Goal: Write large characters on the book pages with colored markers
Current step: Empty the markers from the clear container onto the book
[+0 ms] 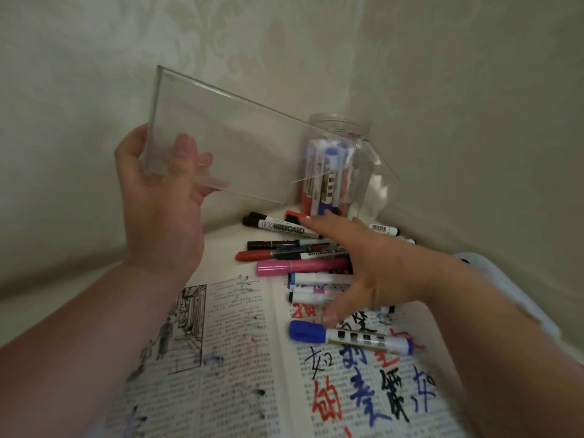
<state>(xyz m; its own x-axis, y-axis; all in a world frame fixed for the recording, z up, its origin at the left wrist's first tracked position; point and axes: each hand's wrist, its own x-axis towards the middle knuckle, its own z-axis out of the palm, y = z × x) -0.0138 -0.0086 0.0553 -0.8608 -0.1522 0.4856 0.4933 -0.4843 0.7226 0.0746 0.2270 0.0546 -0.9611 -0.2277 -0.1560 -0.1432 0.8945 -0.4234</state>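
Wallpapered corner, white counter [219, 248]: book [227, 343] at near edge, right page full of big characters, left page barely marked; left grip [158, 197] holds clear plastic sheet [240, 147], right grip [363, 263] empty, fingers spread over loose markers [300, 266].

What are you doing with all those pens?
A person is working at an open book. The left hand holds a clear sheet up in the air. The right hand, fingers spread, reaches over the loose markers at the book's top. The right page already has red, blue and black characters, and a blue marker lies on it.
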